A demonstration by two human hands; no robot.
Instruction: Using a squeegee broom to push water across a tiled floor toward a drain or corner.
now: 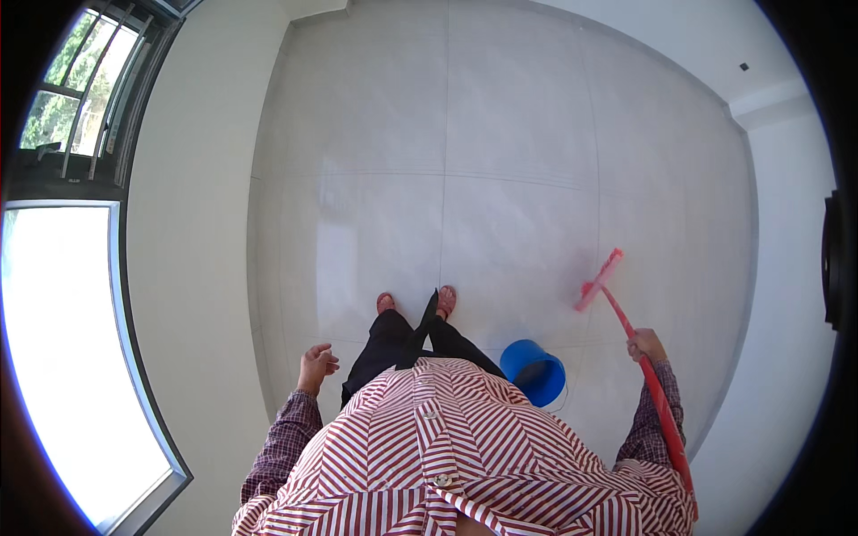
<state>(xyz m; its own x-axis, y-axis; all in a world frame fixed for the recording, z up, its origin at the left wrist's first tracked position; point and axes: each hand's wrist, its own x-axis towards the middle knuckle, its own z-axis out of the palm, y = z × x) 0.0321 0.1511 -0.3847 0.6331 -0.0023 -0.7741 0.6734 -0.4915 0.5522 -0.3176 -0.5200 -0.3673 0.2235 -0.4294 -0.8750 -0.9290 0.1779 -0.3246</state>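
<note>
My right hand (647, 345) grips the red pole of a mop or squeegee (620, 313), whose lower end runs away from me to the right. The pole's upper part passes along my right forearm. At its far end the pinkish-red crosspiece (600, 280) sits tilted over the tiles; whether it touches the floor I cannot tell. My left hand (317, 368) hangs at my left side with nothing in it, its fingers loosely bent and apart. Between my legs and the pole stands a blue plastic bucket (533, 370) with a thin wire handle; its contents look dark.
Large pale tiles (516, 120) cover the floor around my feet. A white wall (791, 268) with a dark fixture (831, 261) rises at the right. On the left are a wall (194, 221) and a dark-framed window (80, 107) with bars.
</note>
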